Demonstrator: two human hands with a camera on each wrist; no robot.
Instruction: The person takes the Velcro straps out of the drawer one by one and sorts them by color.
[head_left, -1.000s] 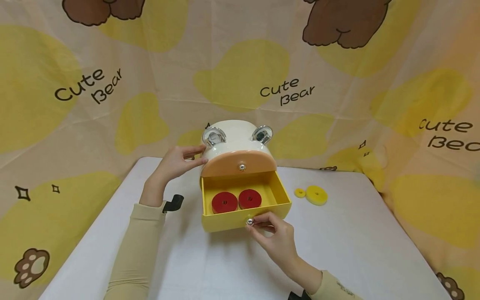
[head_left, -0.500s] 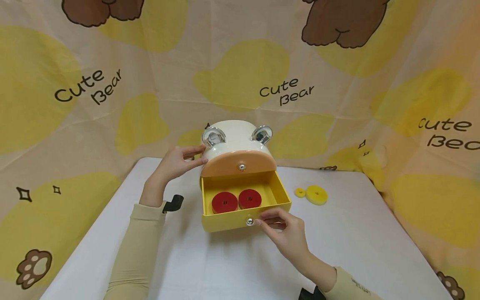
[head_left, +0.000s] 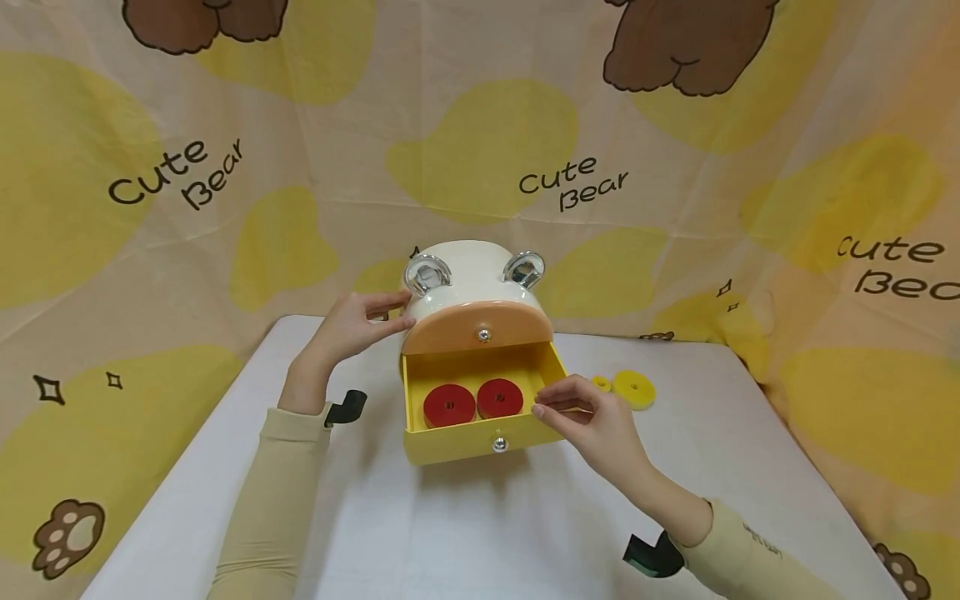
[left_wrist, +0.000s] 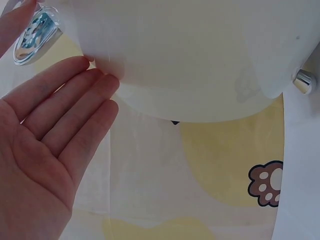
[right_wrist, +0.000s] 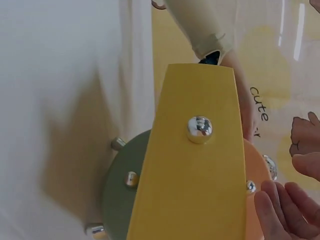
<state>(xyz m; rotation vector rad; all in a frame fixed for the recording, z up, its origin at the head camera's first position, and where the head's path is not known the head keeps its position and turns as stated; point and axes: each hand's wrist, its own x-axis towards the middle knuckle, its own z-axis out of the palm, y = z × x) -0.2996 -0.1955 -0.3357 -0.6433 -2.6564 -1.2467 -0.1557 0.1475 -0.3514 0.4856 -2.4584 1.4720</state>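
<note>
A small cabinet with a white domed top (head_left: 476,271) has its yellow drawer (head_left: 450,447) pulled out toward me. In the drawer lie two red discs (head_left: 450,393), side by side, each with a centre hole. My left hand (head_left: 351,327) touches the cabinet's left side with extended fingertips, seen closely in the left wrist view. My right hand (head_left: 600,423) is at the drawer's right front corner, thumb and fingers near each other with nothing between them. The silver knob (head_left: 500,445) on the drawer front is free of both hands.
An orange drawer (head_left: 517,321) above is closed, as is a green one (right_wrist: 119,205) below. On the white table (head_left: 480,542), right of the cabinet, lie a large yellow disc (head_left: 641,397) and a small yellow disc (head_left: 602,383), partly behind my right hand. A patterned cloth (head_left: 360,167) hangs behind.
My right hand has let go of the silver knob and moved up and right to the drawer's corner. The left hand, drawer and discs have stayed in place.
</note>
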